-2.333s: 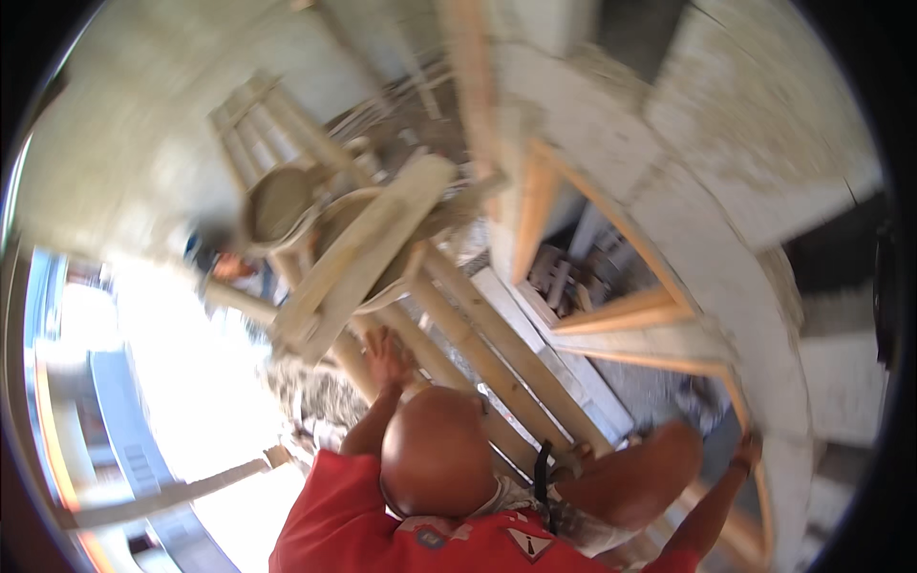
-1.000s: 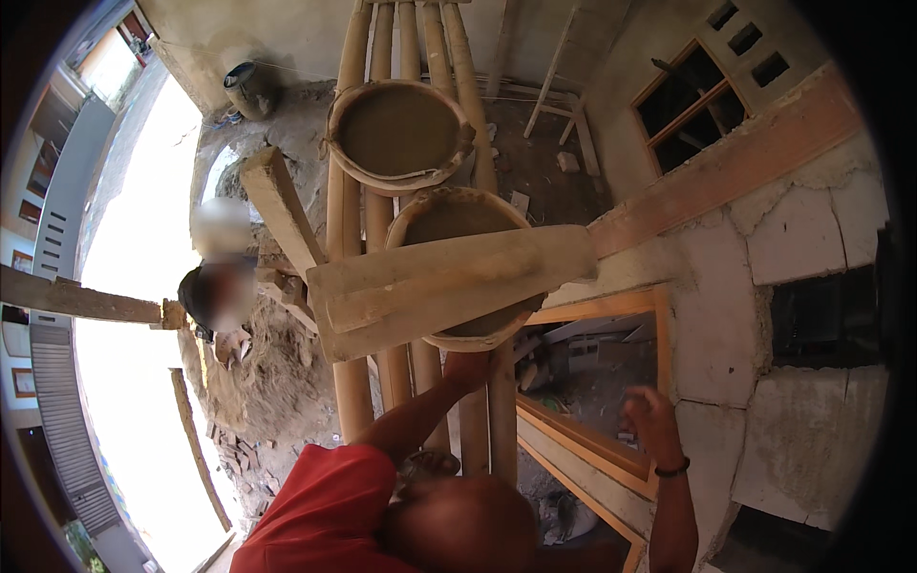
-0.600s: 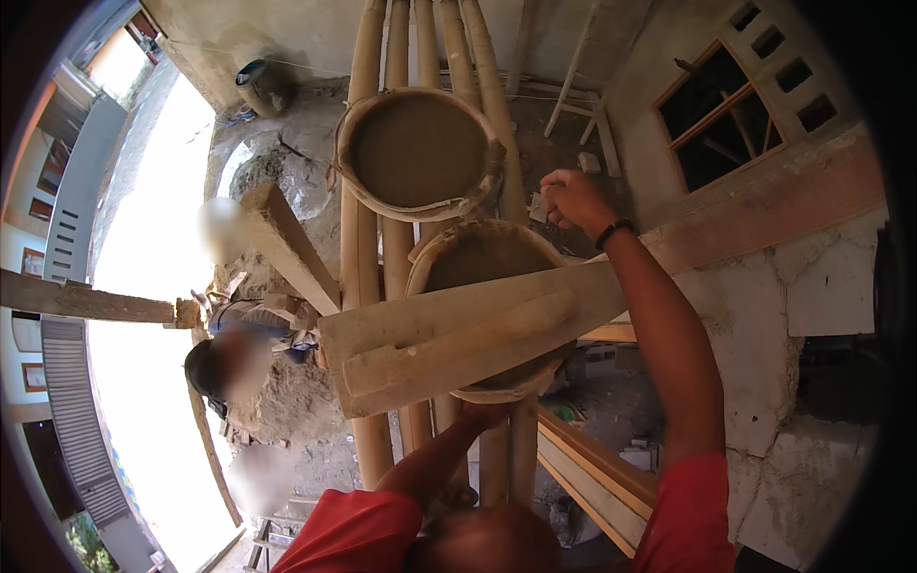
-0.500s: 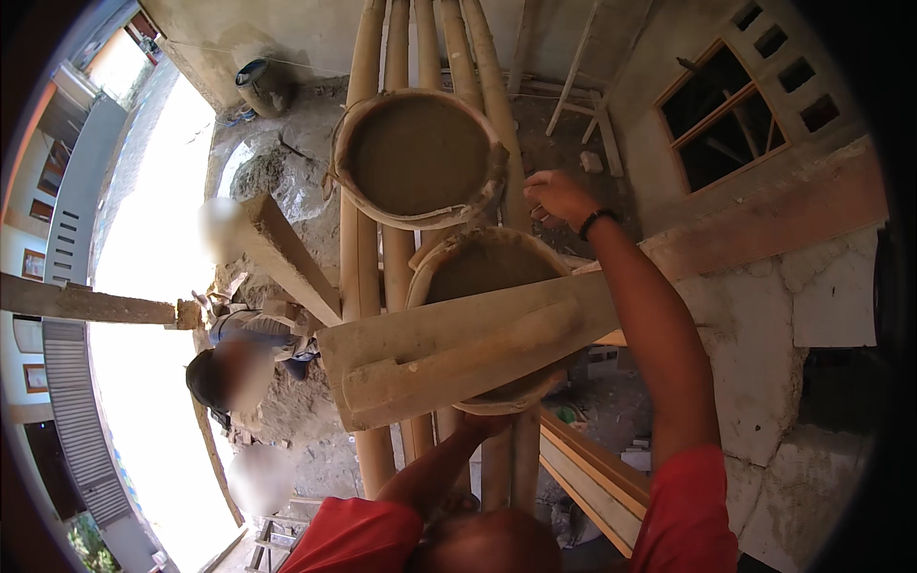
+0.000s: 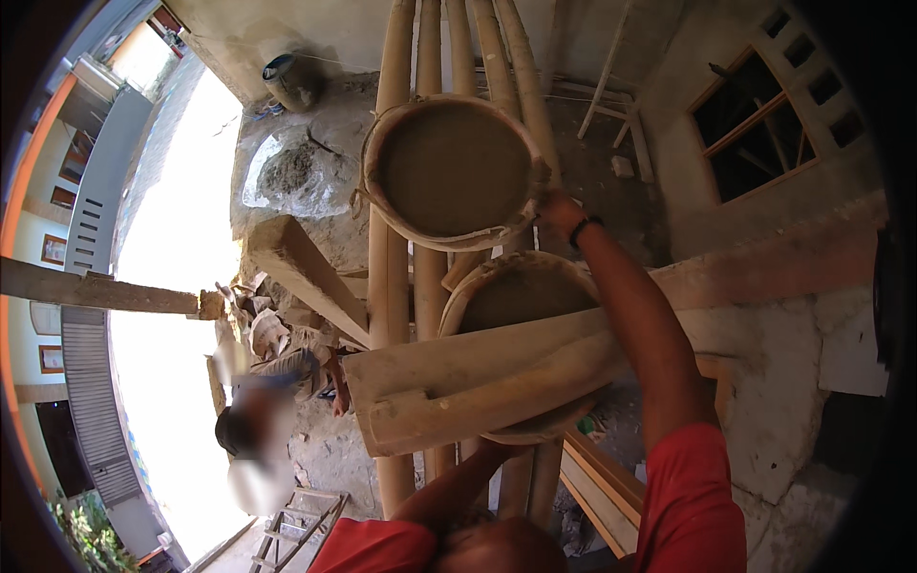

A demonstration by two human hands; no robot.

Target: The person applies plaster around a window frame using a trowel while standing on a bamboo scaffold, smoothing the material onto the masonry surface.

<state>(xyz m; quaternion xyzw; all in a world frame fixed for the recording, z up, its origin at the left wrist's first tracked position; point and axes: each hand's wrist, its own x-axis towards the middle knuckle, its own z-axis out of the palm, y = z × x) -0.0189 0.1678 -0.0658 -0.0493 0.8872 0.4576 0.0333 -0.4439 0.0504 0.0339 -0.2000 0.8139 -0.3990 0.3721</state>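
Note:
My right hand (image 5: 557, 212) has its fingers closed on the right rim of the upper bucket (image 5: 449, 170), which is full of wet grey mix and rests on long bamboo poles (image 5: 387, 296). Nearer me, a second bucket (image 5: 511, 289) of similar mix is partly covered by two worn boards (image 5: 458, 372) laid crosswise. My left hand (image 5: 499, 449) reaches under this lower bucket's near edge, its fingers hidden. My red sleeves and a bare knee show at the lower edge.
A thick timber (image 5: 296, 267) slants beside the poles. Below left, a person (image 5: 301, 368) bends among debris; beyond lie a mortar pile (image 5: 301, 172) and a barrel (image 5: 291, 81). A ladder (image 5: 291, 525) stands lower left. On the right are a cracked ledge (image 5: 774, 382) and framed window (image 5: 750, 124).
My right hand has risen from lower right to the upper bucket's rim and closed there. My left hand stays under the lower bucket. The view has shifted.

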